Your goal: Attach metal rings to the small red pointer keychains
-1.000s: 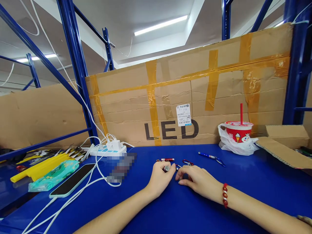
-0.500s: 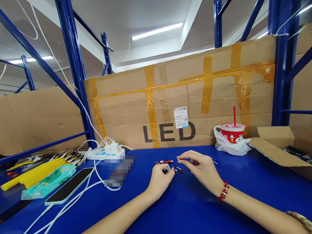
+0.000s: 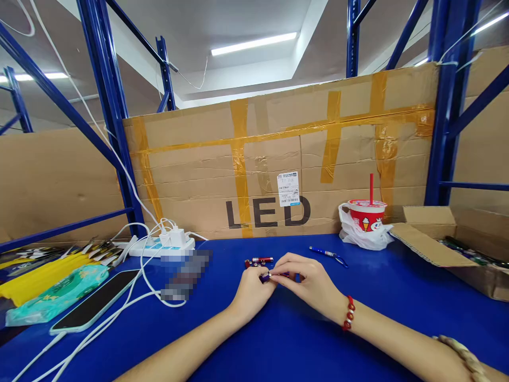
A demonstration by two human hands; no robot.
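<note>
My left hand (image 3: 254, 297) is closed around a small purple penlight tube (image 3: 264, 277), one end of which sticks out between thumb and forefinger. At that end, my right hand (image 3: 308, 278) pinches thumb and forefinger together on a tiny silvery piece, mostly hidden by the fingertips. Just beyond my left hand lies a small red penlight (image 3: 262, 260) with other small red parts beside it, partly covered by the hand. Farther right on the blue table (image 3: 318, 345) rests a blue penlight (image 3: 328, 253) with a clip loop at its end.
At the left are a phone (image 3: 97, 300), white cables, a power strip (image 3: 155, 246), a green tissue pack (image 3: 59, 294) and yellow packaging (image 3: 47, 273). A red cup (image 3: 368, 216) in a plastic bag and an open carton (image 3: 433, 246) stand at the right. Cardboard (image 3: 191, 185) walls the back.
My right hand has moved left, bringing its pinched fingertips to the end of the purple tube. The blue penlight, mostly hidden behind that hand before, now shows. The view has shifted slightly.
</note>
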